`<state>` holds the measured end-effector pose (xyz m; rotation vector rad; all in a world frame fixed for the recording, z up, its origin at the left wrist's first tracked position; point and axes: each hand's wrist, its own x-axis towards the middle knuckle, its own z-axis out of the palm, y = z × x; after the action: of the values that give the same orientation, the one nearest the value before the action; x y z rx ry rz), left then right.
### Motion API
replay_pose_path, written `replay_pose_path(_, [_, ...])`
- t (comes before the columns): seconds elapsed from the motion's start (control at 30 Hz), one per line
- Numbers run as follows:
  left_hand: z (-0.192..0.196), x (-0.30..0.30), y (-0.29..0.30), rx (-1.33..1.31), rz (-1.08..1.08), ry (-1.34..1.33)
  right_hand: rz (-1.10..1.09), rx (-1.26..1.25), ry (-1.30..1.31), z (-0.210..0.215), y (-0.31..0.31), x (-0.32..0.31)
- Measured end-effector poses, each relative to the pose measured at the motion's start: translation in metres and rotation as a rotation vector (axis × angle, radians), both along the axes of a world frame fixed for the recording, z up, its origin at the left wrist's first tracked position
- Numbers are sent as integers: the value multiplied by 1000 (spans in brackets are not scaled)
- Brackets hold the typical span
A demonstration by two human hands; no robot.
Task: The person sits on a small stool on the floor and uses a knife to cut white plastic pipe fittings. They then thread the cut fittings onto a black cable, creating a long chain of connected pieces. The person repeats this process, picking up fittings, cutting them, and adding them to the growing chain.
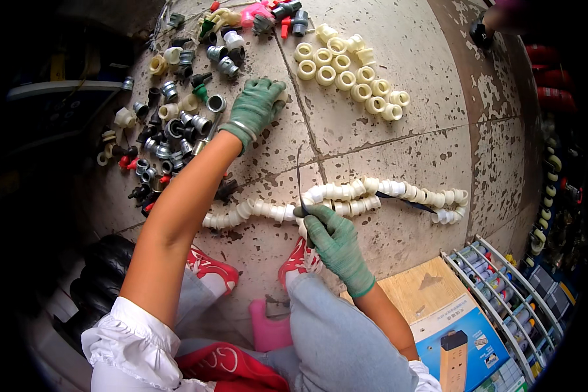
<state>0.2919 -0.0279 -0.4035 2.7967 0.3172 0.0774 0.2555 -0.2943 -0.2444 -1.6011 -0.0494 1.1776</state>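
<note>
My left hand (253,110), in a green work glove, is stretched out over the floor, fingers curled round a cream plastic pipe fitting; only a sliver of the fitting (283,96) shows past the fingers. Closer to me, my gloved right hand (336,245) pinches a thin dark strap (300,176), whose free end sticks up above the fingers. A long row of white and cream pipe fittings (346,191) is strung on this kind of strap and lies in a doubled-back loop across the floor. A bare stretch of dark strap (405,203) shows in the loop's right part.
Loose cream fittings (344,80) stand grouped at the far side. Mixed metal, black and coloured fittings (176,130) are heaped at left. A pink plastic object (268,326) sits between my legs. At lower right are a blue box (460,346) and a wire rack (503,294) of cans.
</note>
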Motion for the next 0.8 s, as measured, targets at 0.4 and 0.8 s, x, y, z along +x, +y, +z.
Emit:
replay_pose_path(0.4, [-19,-69,-26,168,-85,19,-98,-107,-149,-5,-2,4])
replay_pose_path(0.8, [27,-114,-71,-2299,832,-16,-155,-103,-158,25,-1,11])
